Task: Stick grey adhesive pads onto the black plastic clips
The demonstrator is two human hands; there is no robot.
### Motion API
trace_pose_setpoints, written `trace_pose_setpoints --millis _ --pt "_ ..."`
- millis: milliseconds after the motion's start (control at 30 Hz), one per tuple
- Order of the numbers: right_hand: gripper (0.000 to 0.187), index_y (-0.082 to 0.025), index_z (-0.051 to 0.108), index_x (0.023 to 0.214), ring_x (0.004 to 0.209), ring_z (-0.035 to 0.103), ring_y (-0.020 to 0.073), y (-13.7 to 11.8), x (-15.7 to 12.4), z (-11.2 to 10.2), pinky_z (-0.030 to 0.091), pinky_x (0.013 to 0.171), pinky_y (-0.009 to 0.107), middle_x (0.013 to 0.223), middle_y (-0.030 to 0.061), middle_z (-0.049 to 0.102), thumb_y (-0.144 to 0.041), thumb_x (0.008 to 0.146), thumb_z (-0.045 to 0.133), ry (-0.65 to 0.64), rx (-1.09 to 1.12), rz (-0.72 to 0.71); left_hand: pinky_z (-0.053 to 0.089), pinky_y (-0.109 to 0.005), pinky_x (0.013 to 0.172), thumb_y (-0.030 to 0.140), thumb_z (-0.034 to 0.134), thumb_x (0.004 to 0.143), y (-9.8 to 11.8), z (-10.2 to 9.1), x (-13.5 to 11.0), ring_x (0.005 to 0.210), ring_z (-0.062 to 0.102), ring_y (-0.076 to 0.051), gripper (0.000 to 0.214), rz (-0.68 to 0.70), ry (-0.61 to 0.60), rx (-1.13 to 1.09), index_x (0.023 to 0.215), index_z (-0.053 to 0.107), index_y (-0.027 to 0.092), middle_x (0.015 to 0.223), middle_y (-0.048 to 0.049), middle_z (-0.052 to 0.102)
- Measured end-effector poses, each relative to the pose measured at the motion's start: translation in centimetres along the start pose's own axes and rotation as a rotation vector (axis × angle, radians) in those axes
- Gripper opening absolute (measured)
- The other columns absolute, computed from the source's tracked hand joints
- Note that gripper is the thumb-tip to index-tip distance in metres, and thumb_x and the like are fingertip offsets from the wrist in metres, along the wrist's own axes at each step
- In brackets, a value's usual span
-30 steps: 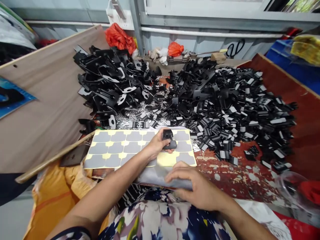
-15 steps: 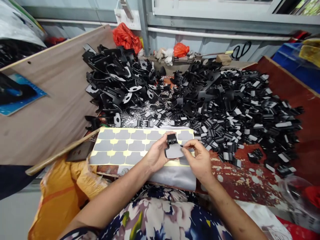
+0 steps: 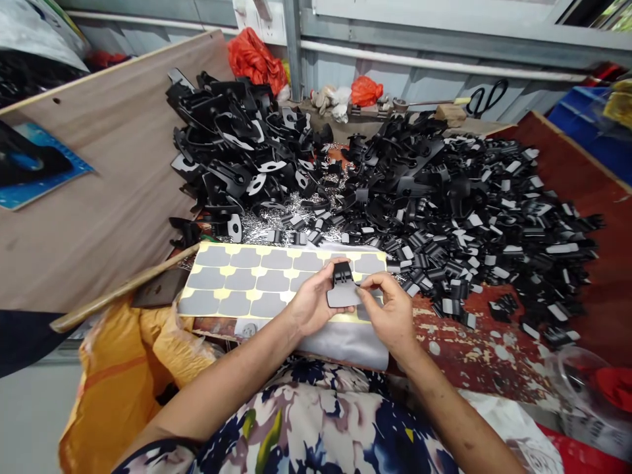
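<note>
My left hand (image 3: 309, 303) is closed round a small black plastic clip (image 3: 342, 288) with a grey pad on its flat face. My right hand (image 3: 388, 309) pinches the clip's right edge with thumb and forefinger. Both hands hover over a yellow backing sheet (image 3: 257, 283) that carries several grey adhesive pads in rows. The sheet lies at the near edge of a worn red table (image 3: 474, 349), on top of a grey bag.
A large heap of black clips with grey pads (image 3: 469, 217) covers the table's middle and right. Bigger black plastic parts (image 3: 232, 151) pile up at the back left, over silvery metal bits. A brown board (image 3: 99, 171) leans at left. Scissors (image 3: 481, 99) lie at the back.
One second ago my left hand pressed the clip on the sheet and my right hand lay flat nearer me. Now both hands hold the clip, lifted, grey pad facing up.
</note>
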State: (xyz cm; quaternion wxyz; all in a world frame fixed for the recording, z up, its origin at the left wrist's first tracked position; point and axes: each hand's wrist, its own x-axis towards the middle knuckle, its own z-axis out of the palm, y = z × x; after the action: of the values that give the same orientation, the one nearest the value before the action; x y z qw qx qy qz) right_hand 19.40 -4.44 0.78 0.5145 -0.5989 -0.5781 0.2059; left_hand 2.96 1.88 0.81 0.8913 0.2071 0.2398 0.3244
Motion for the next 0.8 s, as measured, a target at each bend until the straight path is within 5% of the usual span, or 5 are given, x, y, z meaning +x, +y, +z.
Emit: trace_pose_setpoints --millis 333,467,567,667,800 --pt "0.015 -0.024 0.061 0.086 0.081 0.063 0.0178 -0.5 -0.2 0.3 0.051 0.077 0.03 0.084 -0.0013 0.065 -0.011 0.091 0.064 -0.034 -0.027 -0.059 0.062 -0.037 0.071 0.043 0.073 0.09 0.4 0.0 -1.1 0.087 0.066 -0.023 0.046 0.021 0.016 0.025 0.13 0.06 0.025 0.108 -0.0065 0.062" --pt "0.017 -0.025 0.06 0.098 0.087 0.066 0.0202 -0.4 -0.7 0.7 0.054 0.079 0.032 0.089 0.0007 0.066 -0.01 0.093 0.061 -0.016 -0.144 -0.194 0.059 -0.032 0.072 0.029 0.084 0.08 -0.6 0.4 -1.3 0.095 0.068 -0.023 0.06 0.095 0.049 0.129 0.133 0.055 0.029 0.112 -0.0043 0.063" --pt "0.033 -0.025 0.054 0.125 0.089 0.068 0.0215 -0.2 -1.3 1.4 0.058 0.079 0.036 0.115 0.0098 0.066 -0.01 0.095 0.059 0.005 -0.279 -0.328 0.055 -0.022 0.067 0.021 0.088 0.074 -2.1 0.5 -1.1 0.086 0.065 -0.015 0.058 0.279 0.207 0.266 0.122 0.057 0.027 0.103 0.0008 0.06" --pt "0.05 -0.023 0.044 0.143 0.093 0.069 0.022 -0.3 -1.8 1.7 0.059 0.085 0.041 0.149 0.0217 0.051 -0.01 0.097 0.059 -0.033 -0.45 -0.464 0.047 -0.019 0.049 0.027 0.086 0.076 -3.2 0.3 -0.8 0.066 0.057 -0.009 0.051 0.335 0.293 0.311 0.116 0.054 0.026 0.095 0.0039 0.055" --pt "0.052 -0.028 0.047 0.144 0.114 0.066 0.032 -1.2 -1.9 0.6 0.047 0.106 0.058 0.155 0.0203 0.049 -0.02 0.097 0.066 0.006 -0.649 -0.54 0.042 -0.019 0.04 0.029 0.086 0.076 -3.4 0.1 -1.1 0.054 0.053 -0.008 0.054 0.324 0.295 0.291 0.116 0.049 0.026 0.09 0.005 0.056"
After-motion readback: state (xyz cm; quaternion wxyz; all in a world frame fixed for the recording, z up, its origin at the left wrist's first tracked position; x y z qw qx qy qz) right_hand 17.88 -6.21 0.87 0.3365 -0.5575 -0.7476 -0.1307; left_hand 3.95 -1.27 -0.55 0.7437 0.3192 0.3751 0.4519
